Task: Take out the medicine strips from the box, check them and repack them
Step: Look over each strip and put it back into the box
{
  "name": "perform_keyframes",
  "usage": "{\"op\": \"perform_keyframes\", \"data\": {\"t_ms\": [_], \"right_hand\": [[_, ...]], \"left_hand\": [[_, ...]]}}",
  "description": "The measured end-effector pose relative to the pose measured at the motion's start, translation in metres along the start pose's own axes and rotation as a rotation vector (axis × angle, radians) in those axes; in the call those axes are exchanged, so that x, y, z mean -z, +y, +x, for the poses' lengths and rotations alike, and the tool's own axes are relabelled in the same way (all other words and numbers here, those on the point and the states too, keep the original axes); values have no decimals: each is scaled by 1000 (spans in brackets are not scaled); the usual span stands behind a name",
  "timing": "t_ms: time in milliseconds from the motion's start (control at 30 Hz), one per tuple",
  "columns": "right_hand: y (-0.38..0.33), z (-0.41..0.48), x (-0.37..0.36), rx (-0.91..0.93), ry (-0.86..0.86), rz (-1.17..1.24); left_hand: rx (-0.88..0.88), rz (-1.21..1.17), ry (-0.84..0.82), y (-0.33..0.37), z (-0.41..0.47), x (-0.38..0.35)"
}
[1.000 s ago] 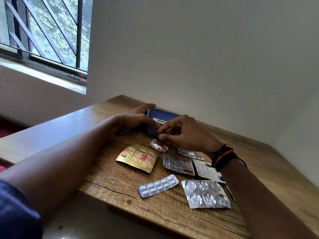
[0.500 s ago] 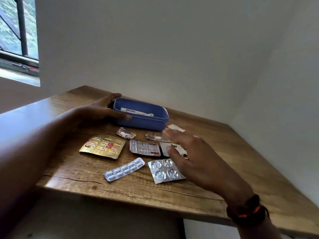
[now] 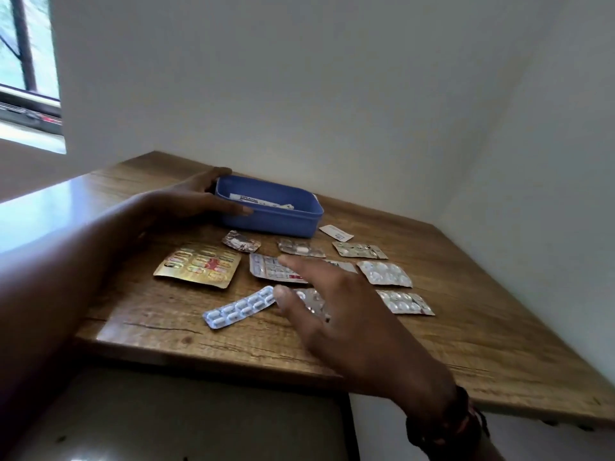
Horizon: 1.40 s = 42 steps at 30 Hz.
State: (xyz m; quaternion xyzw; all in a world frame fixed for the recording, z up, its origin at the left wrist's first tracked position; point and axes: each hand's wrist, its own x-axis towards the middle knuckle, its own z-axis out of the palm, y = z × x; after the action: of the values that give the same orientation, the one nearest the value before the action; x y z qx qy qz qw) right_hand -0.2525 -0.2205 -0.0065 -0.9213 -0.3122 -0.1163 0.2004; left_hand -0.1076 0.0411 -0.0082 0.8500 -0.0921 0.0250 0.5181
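A blue plastic box stands near the back of the wooden table, with a white strip still inside. My left hand holds the box at its left end, thumb along the front wall. Several medicine strips lie spread before the box: a gold one, a long white one, a small crumpled foil, silver ones. My right hand hovers over the middle strips with fingers spread and holds nothing; it hides part of two strips.
The table sits in a corner, walls close behind and to the right. A window is at the far left. The near table edge drops to a pale floor. A dark band circles my right wrist.
My right hand left the box and came back over the spread strips, now lower and nearer the white strip. The camera swung right, bringing more strips into view. My left hand stays on the box.
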Motion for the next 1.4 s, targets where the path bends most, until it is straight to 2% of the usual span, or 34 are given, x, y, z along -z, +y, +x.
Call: {"op": "perform_keyframes", "data": {"t_ms": [100,267,600,700,800,867,933,1000,1100,1200,1400], "right_hand": [[-18,30,-11,26,-74,63],[-39,68,-20,48,-221,-30],[-40,71,-17,167,-267,-186],[-40,63,-14,225,-163,-135],[-35,57,-10,252,96,-22],[-29,56,-5,177,249,163],[-22,59,3,-35,377,522],[-15,61,12,-308,389,957],[-7,59,24,-471,348,1439],[-2,54,29,-487,359,1589],[-2,44,34,-395,387,1553]], "left_hand": [[9,25,24,2,-1,0],[35,25,43,2,-1,-1],[39,19,34,1,7,-3],[32,10,36,4,4,-3],[17,-9,46,6,2,-3],[-9,8,33,5,4,0],[-56,26,20,4,6,1],[-86,54,7,1,7,3],[-88,23,-4,1,6,2],[-98,-6,-19,3,5,0],[-64,-51,-7,9,1,-2]]}}
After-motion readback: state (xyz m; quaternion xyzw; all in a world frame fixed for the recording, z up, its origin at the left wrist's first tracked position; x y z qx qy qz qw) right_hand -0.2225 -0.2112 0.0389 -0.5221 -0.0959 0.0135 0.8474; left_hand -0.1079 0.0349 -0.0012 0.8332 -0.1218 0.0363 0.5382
